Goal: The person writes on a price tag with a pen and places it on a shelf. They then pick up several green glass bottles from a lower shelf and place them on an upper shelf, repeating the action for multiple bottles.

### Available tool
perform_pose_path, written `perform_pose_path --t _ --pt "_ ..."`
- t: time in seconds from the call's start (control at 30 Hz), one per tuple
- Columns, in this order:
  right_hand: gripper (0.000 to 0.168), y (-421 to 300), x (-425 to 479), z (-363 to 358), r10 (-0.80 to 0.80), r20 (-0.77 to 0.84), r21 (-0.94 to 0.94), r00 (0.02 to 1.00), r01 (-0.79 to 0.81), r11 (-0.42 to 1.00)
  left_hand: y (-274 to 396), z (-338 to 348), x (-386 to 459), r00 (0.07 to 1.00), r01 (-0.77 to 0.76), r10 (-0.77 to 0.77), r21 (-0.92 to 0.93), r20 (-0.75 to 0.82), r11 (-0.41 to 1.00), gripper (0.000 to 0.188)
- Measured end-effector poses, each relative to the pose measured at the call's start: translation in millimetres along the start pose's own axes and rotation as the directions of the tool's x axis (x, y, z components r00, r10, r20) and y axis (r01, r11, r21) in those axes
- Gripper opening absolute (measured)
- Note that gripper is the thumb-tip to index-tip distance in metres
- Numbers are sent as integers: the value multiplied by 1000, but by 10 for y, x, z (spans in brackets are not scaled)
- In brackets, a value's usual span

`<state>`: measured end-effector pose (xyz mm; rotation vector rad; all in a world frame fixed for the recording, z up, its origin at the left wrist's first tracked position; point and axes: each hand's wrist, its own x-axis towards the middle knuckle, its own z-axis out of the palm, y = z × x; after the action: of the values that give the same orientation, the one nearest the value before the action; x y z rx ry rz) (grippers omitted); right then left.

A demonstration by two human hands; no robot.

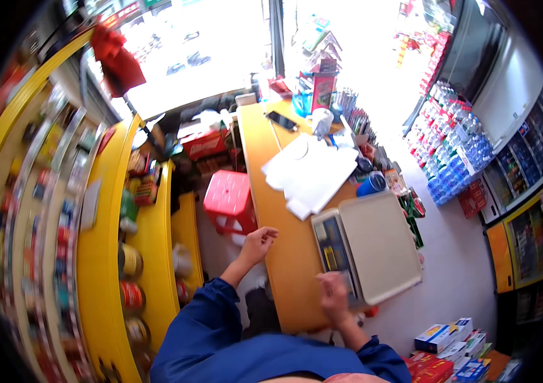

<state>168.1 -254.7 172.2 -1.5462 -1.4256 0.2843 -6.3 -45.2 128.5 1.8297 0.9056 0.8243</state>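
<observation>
My left hand hovers near the left edge of a wooden counter, its fingers loosely curled with nothing visible in them. Beyond it stands a red plastic stool. On the right, my right hand is blurred and half-curled in front of a flat-topped electronic scale, close to its display panel. Whether that hand touches the scale or holds something small cannot be made out. White paper sheets lie spread on the counter past the scale.
A smartphone, a white jug and a blue cylindrical container stand or lie on the counter. Yellow shelving lines my left. Shrink-wrapped bottles and drinks coolers are right. Stacked cartons sit lower right.
</observation>
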Motion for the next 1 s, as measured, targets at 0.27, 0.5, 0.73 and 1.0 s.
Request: perform_pose_path --t 0.27,0.5,0.73,1.0 --pt "30 683 779 1692 56 216 -214 975 -9 977 -643 -581 3177 990 -131 137 166 -23 977 24" --pt "38 812 1065 1752 135 243 -262 961 -68 963 -583 -384 5236 959 -281 280 278 43 919 29" --pt "39 822 1106 1750 182 281 -305 942 -92 948 -431 15 6439 896 -441 305 576 322 688 21" --pt "37 789 1116 1713 225 272 -324 936 -131 937 -480 217 6800 844 -533 304 630 442 565 30"
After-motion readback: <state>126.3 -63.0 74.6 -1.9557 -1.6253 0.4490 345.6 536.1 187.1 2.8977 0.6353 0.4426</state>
